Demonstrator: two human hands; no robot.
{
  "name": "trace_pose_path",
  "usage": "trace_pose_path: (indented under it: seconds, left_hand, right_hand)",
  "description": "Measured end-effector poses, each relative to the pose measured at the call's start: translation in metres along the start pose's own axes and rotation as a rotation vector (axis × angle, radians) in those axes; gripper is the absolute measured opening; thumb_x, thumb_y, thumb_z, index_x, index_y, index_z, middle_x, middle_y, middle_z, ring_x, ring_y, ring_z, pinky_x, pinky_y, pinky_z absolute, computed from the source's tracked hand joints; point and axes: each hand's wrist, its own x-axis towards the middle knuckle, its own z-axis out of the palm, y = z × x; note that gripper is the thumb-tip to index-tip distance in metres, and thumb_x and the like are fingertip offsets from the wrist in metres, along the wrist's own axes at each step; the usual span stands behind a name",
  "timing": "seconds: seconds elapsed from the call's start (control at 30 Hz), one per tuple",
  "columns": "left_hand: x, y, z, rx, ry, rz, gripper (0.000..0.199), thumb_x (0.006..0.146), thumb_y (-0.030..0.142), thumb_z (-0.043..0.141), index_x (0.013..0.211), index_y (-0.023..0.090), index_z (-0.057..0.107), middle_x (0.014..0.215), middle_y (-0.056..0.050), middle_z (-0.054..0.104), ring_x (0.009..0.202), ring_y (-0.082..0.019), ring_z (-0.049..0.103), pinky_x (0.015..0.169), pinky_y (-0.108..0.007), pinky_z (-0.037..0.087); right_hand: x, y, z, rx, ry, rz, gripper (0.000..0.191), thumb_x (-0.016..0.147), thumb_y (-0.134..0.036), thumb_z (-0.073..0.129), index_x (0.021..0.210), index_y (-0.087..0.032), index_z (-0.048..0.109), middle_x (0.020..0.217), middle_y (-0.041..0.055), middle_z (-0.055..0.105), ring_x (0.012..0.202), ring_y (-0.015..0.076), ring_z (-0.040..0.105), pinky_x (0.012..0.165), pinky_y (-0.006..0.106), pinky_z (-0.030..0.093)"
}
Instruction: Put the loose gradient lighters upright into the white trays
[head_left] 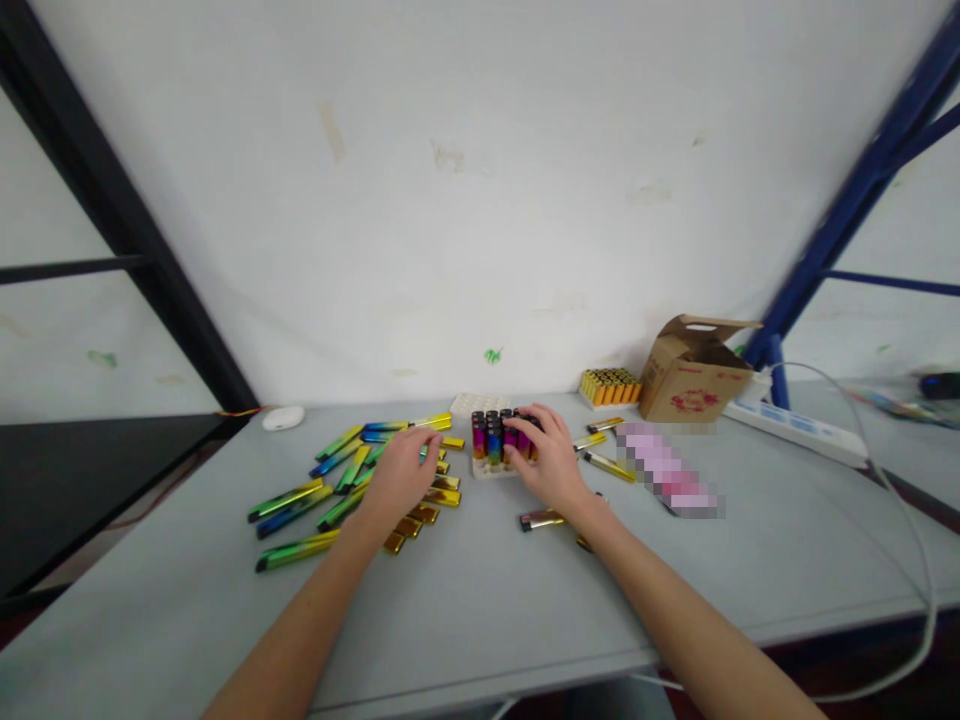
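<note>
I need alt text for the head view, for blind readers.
A person's right hand is at dark-topped, colourful cylinders in a white tray, while the left hand is over slim green, blue and gold pieces on a grey table. A cardboard box stands at right.

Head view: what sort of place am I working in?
Probably a small workshop or packing bench: a plain grey tabletop holds loose shiny green-and-yellow sticks, upright purple and blue cylinders in a white tray, and an open brown cardboard box.
</note>
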Motion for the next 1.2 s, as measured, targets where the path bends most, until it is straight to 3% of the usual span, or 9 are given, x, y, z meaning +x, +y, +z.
trace_pose_path:
  seconds: [0.13, 0.27, 0.4, 0.57, 0.77, 1.07, 1.2]
  left_hand:
    - [0.002, -0.009, -0.002, 0.046, -0.008, -0.01, 0.033, 0.092, 0.027, 0.038, 0.092, 0.016, 0.068, 0.098, -0.012, 0.072, 0.095, -0.026, 0.065, 0.092, -0.042, 0.05]
    - [0.001, -0.012, -0.003, 0.098, -0.092, -0.016, 0.034, 0.089, 0.019, 0.038, 0.098, 0.015, 0.07, 0.104, -0.013, 0.071, 0.1, -0.027, 0.064, 0.096, -0.043, 0.048]
    - [0.0, -0.011, -0.002, 0.164, -0.206, -0.002, 0.042, 0.081, 0.005, 0.037, 0.104, 0.014, 0.071, 0.109, -0.013, 0.071, 0.105, -0.025, 0.064, 0.099, -0.039, 0.047]
    - [0.0, -0.013, -0.002, 0.23, -0.239, -0.039, 0.052, 0.073, -0.002, 0.037, 0.109, 0.014, 0.07, 0.115, -0.012, 0.07, 0.111, -0.024, 0.062, 0.102, -0.038, 0.044]
    - [0.0, -0.016, -0.004, 0.285, -0.245, -0.099, 0.049, 0.08, 0.002, 0.036, 0.117, 0.014, 0.066, 0.123, -0.012, 0.067, 0.118, -0.024, 0.059, 0.104, -0.038, 0.043]
    - [-0.004, -0.011, 0.004, 0.218, -0.218, 0.048, 0.038, 0.084, 0.01, 0.036, 0.094, 0.022, 0.071, 0.1, -0.008, 0.074, 0.101, -0.027, 0.066, 0.1, -0.05, 0.043]
    - [-0.003, -0.009, 0.008, 0.138, -0.206, 0.106, 0.03, 0.085, 0.018, 0.041, 0.092, 0.023, 0.07, 0.102, -0.009, 0.074, 0.101, -0.029, 0.066, 0.099, -0.052, 0.042]
  right_hand:
    - [0.0, 0.001, 0.0, 0.025, -0.003, 0.038, 0.031, 0.082, -0.021, 0.062, 0.113, -0.019, 0.066, 0.118, 0.0121, 0.059, 0.115, 0.0272, 0.051, 0.103, 0.047, 0.043]
    - [-0.001, -0.001, 0.001, 0.034, 0.007, 0.063, 0.03, 0.082, -0.021, 0.061, 0.112, -0.018, 0.064, 0.118, 0.0126, 0.059, 0.114, 0.0269, 0.052, 0.102, 0.046, 0.044]
    - [-0.001, -0.002, 0.001, 0.033, 0.042, 0.087, 0.03, 0.082, -0.021, 0.06, 0.112, -0.018, 0.064, 0.118, 0.0131, 0.059, 0.114, 0.0276, 0.052, 0.102, 0.047, 0.043]
    - [-0.001, -0.001, 0.0, 0.043, 0.049, 0.117, 0.03, 0.082, -0.021, 0.059, 0.111, -0.018, 0.063, 0.118, 0.0132, 0.059, 0.114, 0.0278, 0.052, 0.103, 0.048, 0.043]
    - [-0.001, -0.001, -0.001, 0.053, 0.039, 0.132, 0.03, 0.082, -0.021, 0.058, 0.112, -0.017, 0.062, 0.118, 0.0137, 0.058, 0.114, 0.0274, 0.051, 0.104, 0.048, 0.043]
    - [-0.002, -0.003, -0.001, 0.051, 0.046, 0.132, 0.029, 0.083, -0.022, 0.057, 0.111, -0.017, 0.063, 0.118, 0.0137, 0.058, 0.115, 0.0266, 0.051, 0.104, 0.046, 0.043]
    - [-0.001, -0.006, -0.001, 0.042, 0.047, 0.133, 0.029, 0.083, -0.022, 0.057, 0.112, -0.018, 0.063, 0.119, 0.0132, 0.058, 0.115, 0.0262, 0.051, 0.104, 0.046, 0.043]
